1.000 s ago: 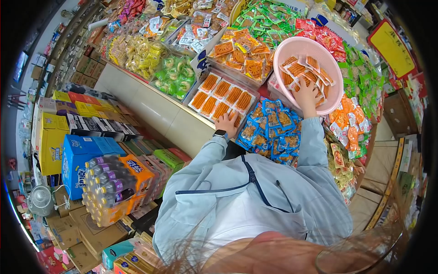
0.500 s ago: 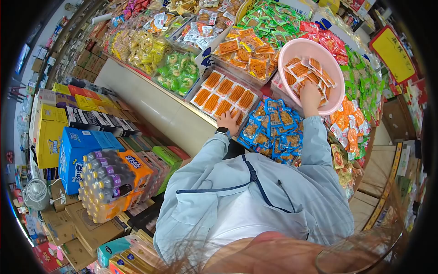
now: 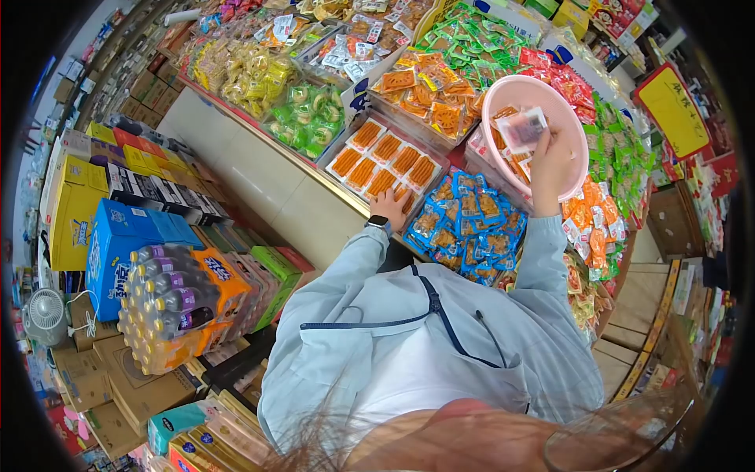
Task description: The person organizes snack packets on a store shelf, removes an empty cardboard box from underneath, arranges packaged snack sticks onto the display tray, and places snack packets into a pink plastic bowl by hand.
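Note:
Inside the pink basin [image 3: 576,134] on the right, my right hand [image 3: 550,161] grips a snack packet [image 3: 522,129], its pale printed back turned up. More packets of orange strips [image 3: 505,115] lie beneath it in the basin. My left hand [image 3: 388,206], with a watch at the wrist, rests with fingers spread on the near edge of a clear tray [image 3: 344,180]. Rows of flat packets of orange-brown strips [image 3: 386,147] fill that tray, and my fingertips touch the nearest ones. Between my hands sits a heap of blue snack packets [image 3: 469,220].
Orange packets [image 3: 429,79], green packets [image 3: 472,35] and yellow bags [image 3: 259,86] fill neighbouring bins. To the left stand shrink-wrapped bottles [image 3: 169,303], a blue carton [image 3: 130,244] and a small fan [image 3: 47,313]. A yellow sign [image 3: 672,106] rises at the right.
My right hand has lifted one packet from the pile in the basin, and its pale back now shows. My left hand stays on the tray's near edge.

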Available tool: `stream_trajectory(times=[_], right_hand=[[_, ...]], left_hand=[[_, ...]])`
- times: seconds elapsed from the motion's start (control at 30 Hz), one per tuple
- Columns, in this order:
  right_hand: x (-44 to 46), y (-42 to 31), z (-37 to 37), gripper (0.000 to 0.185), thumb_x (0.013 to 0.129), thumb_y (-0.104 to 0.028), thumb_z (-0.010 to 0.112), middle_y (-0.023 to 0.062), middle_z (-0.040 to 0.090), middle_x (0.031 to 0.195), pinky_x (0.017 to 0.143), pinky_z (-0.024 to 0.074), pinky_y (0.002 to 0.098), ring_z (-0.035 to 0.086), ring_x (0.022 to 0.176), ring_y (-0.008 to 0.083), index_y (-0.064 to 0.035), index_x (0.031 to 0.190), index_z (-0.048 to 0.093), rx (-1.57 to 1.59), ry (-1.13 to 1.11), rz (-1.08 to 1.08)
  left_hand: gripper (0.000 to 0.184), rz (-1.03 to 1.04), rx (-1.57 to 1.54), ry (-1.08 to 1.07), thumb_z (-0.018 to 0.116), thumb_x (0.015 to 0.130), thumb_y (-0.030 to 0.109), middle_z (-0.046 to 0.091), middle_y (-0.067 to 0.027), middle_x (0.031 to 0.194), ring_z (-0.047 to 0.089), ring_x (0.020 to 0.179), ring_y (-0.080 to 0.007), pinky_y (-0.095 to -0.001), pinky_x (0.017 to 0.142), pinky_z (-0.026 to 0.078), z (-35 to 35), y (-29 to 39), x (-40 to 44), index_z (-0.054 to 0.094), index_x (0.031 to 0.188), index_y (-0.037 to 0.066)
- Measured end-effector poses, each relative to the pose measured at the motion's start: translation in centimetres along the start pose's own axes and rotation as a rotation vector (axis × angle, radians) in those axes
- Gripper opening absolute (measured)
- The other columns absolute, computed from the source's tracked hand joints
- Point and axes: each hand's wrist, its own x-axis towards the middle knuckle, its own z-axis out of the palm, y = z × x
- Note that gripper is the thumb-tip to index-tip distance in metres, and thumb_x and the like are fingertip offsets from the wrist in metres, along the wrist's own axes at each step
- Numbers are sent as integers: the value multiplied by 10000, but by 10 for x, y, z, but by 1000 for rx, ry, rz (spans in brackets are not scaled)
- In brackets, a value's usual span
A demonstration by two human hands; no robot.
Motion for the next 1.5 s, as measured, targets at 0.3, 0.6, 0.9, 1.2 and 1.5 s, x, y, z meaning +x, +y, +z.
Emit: stream_trajectory(times=[0.3,0.6,0.9,1.2,1.5], right_hand=[[-61,-35,70,124,924,-133,511,54,539,798,469,527,252,582,631,131,-24,983,526,700,-571,358],[-124,-68,143,94,870,-117,577,195,625,749,584,499,432,625,672,364,-34,866,533,421,-537,-127],[-196,-78,175,175,865,-199,568,162,643,816,623,496,405,624,709,340,-33,841,620,269,-1015,-318],[-62,-62,138,84,826,-79,601,151,637,860,683,498,362,628,786,302,-6,862,625,295,-234,-62],[-10,56,91,562,730,-87,629,311,393,1312,989,376,466,438,1177,450,-44,1272,487,-421,-128,67]], left_hand=[[665,-13,-86,61,572,759,242,426,-165,1253,424,1126,-352,-531,948,313,12,-4,4,364,1390,258],[761,-155,-343,374,682,668,238,359,-144,1324,273,1277,-354,-558,1014,202,14,9,-68,383,1364,162],[790,-371,-389,363,706,676,217,317,-146,1350,241,1299,-352,-539,1034,188,3,-35,-67,346,1375,137],[678,-1,-282,197,628,754,244,305,-123,1414,219,1345,-348,-586,1059,160,-18,-50,8,371,1373,141],[480,460,-111,52,464,908,345,306,-93,1453,270,1338,-348,-596,1041,228,-5,-81,66,421,1342,145]])
